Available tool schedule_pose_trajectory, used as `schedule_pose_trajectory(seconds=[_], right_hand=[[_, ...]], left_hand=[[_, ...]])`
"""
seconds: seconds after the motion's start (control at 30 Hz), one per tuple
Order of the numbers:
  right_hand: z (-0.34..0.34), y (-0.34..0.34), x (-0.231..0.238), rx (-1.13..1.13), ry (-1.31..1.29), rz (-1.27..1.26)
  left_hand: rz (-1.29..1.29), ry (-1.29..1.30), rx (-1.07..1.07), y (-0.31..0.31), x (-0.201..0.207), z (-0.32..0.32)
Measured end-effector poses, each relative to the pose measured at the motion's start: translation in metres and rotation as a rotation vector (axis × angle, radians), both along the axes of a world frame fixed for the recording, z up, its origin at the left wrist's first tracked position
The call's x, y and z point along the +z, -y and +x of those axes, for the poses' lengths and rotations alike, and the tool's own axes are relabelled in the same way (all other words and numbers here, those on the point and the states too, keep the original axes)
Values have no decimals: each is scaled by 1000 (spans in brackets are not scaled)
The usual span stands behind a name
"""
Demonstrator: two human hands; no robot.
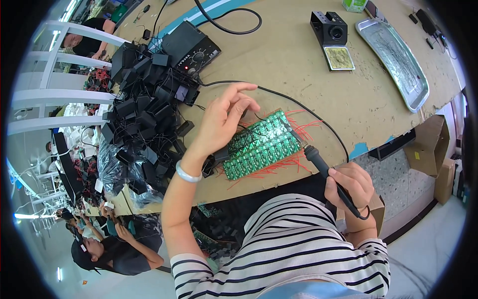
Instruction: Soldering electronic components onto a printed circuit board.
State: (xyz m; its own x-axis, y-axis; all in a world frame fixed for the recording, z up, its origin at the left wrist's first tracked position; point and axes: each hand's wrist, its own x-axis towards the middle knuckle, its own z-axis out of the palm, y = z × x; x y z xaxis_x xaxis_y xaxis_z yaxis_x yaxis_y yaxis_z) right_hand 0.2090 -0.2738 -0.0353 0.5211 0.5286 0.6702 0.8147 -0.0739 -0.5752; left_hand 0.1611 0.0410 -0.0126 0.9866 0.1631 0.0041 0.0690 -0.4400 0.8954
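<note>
My right hand (351, 185) is wrapped round the black handle of a soldering iron (321, 162), whose tip points at the right end of a green circuit board panel (264, 147). Many small repeated boards make up the panel, and red wires (298, 162) stick out from its long edges. Above the panel's left part is my left hand (226, 117), wrist ringed by a pale bangle (188, 173). Its fingers are bent and drawn together; what they hold, if anything, is hidden. Thin black wires run over the panel beneath this hand.
A heap of black boxes with cables (149, 109) lies left, beside a black soldering station (191, 50) with a lit red light. Far right are an iron stand with sponge (339, 57) and a metal tray (398, 65). A person (114, 249) sits at lower left. The iron's cord (294, 102) arcs behind the panel.
</note>
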Motion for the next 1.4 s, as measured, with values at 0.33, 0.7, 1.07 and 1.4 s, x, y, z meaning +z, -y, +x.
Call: schedule_pose_trajectory(seconds=[0.33, 0.7, 1.07, 1.4], right_hand=[[3, 0, 0, 9, 1, -3], [-1, 3, -7, 65, -48, -41], [-3, 0, -10, 79, -41, -52], [-3, 0, -9, 89, -35, -62]], left_hand=[[-433, 8, 92, -30, -30, 7], [389, 39, -244, 13, 8, -12], [507, 124, -264, 18, -1, -15], [576, 138, -269, 20, -3, -15]])
